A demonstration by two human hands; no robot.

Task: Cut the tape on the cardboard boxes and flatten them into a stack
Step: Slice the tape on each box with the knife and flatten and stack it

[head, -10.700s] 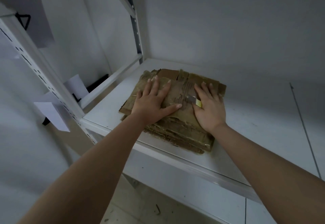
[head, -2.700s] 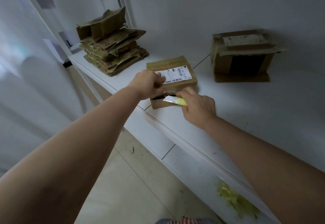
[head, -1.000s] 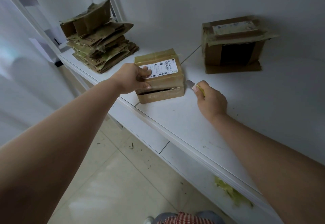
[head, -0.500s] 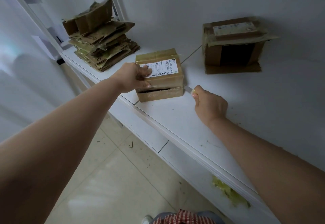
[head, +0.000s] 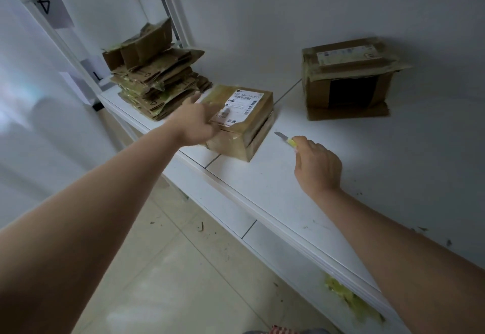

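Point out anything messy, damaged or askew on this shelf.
The stack of flattened boxes is ragged, its top piece sticking up unflattened. The far box has torn, peeling tape. Greenish scraps cling to the shelf front edge.

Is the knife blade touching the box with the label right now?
No, the knife in the right hand is apart from the box.

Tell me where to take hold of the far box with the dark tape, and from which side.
Grip the far box by its two short side walls, coming from the front with both hands. Loose tape and a label cover its top, and its back stands close to the wall, so the sides look the firmest hold.
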